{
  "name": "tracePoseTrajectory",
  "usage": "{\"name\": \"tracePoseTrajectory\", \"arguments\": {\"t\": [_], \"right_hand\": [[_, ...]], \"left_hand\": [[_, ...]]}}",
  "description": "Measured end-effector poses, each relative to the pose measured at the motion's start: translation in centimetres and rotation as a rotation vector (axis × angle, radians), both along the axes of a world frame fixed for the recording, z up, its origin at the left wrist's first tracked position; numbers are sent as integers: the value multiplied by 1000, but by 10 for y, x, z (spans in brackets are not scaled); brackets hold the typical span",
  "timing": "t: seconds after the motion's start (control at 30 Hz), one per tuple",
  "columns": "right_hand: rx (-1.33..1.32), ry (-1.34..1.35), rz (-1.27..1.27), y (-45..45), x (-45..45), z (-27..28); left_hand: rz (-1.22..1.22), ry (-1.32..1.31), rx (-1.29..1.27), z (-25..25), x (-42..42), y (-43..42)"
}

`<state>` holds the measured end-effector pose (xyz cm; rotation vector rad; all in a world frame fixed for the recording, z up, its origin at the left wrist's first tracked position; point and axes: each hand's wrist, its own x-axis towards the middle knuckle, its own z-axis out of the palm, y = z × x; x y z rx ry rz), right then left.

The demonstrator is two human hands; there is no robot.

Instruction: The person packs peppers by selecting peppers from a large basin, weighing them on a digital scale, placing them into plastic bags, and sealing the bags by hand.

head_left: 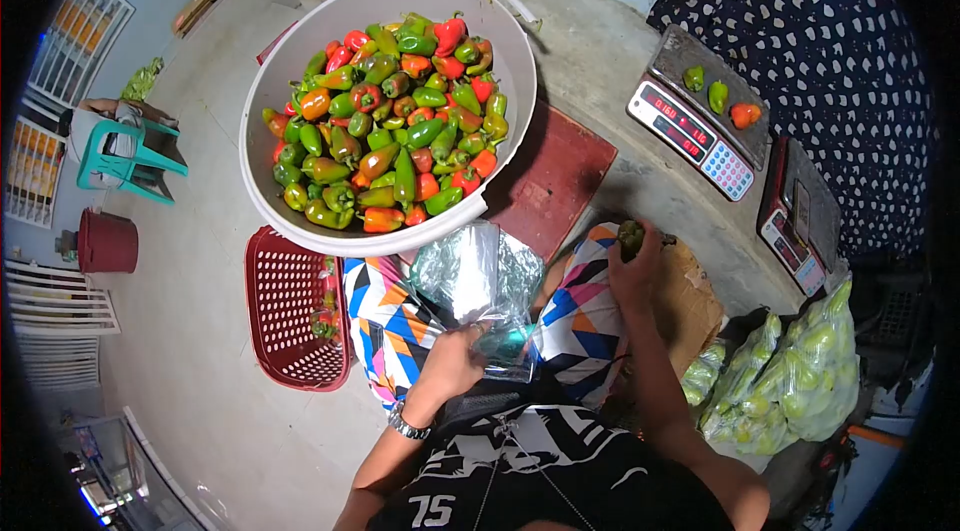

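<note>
My right hand (637,266) is closed around a dark green bell pepper (630,240) above my right knee, near the scales. In my lap, my left hand (455,363) grips the edge of clear plastic bags (460,276), which lie spread over my thighs. A large white tub (262,171) heaped with green, red and orange peppers (390,131) stands in front of me. On the plate of the nearer digital scale (690,138) sit two green peppers (717,96) and an orange-red pepper (745,115), apart from my hands.
A red perforated basket (262,316) with a few peppers stands left of my legs. A second scale (795,231) is on the ledge at right. Below it lie filled clear bags of green peppers (790,381) and cardboard (685,296). A teal chair (130,159) stands far left.
</note>
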<state>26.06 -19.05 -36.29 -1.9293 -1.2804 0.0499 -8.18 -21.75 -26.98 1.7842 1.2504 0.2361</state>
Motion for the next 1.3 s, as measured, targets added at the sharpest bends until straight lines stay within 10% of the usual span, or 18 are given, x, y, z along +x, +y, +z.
{"name": "tracePoseTrajectory", "arguments": {"t": [0.4, 0.6, 0.7, 0.93, 1.13, 1.3], "right_hand": [[-253, 106, 29, 28, 0, 29], [45, 1560, 519, 109, -52, 126], [-1, 1721, 715, 137, -79, 171], [-487, -337, 643, 311, -106, 111], [-1003, -883, 730, 383, -128, 43], [-877, -845, 702, 382, -119, 30]], "left_hand": [[-7, -4, -8, -1, -3, 3], [52, 17, -39, -7, -15, -2], [75, 17, -23, -10, -24, -3], [122, 11, -52, 2, -28, 0], [165, -32, -40, -7, -32, -3], [153, -50, -41, -10, -35, 1]]}}
